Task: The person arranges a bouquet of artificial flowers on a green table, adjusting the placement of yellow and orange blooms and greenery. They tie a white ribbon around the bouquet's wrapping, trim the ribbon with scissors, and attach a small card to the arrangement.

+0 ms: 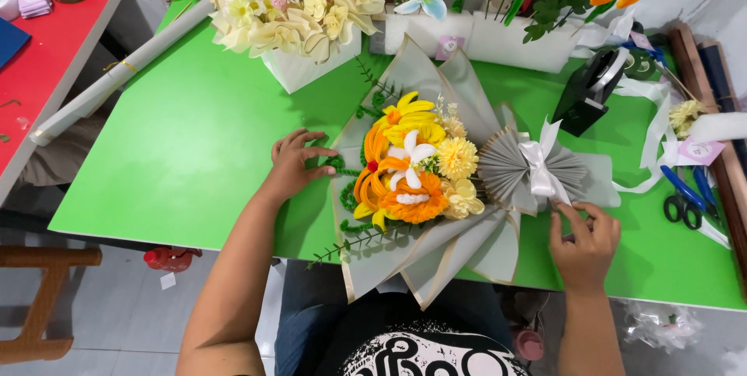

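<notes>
1. a bouquet (436, 181) of yellow, orange and white craft flowers lay on its side on the green table (194, 142), wrapped in grey paper with a pale edge, directly in front of the person.
2. the flower heads pointed toward the person's left and the gathered stem end toward the right, tied with a white ribbon bow (539, 166).
3. the left hand (296, 164) rested at the left edge of the wrap, fingers spread and curled lightly, fingertips touching the green trim beside the orange blooms; it was open, not clasping anything.
4. the right hand (585, 240) sat at the stem end, just below the bow, its fingers pinched together on a tail of the ribbon or the edge of the wrap there; which of the two could not be told.
5. so the bouquet stretched between the two hands, one at each end.
6. blue-handled scissors (685, 197) lay on the table to the right, apart from the right hand.
7. a black tape dispenser (591, 88) stood beyond the bow.
8. a white box of cream and yellow flowers (299, 14) stood behind the bouquet.
9. a roll of pale paper (124, 72) lay along the table's left edge, next to a red table (47, 57).
</notes>
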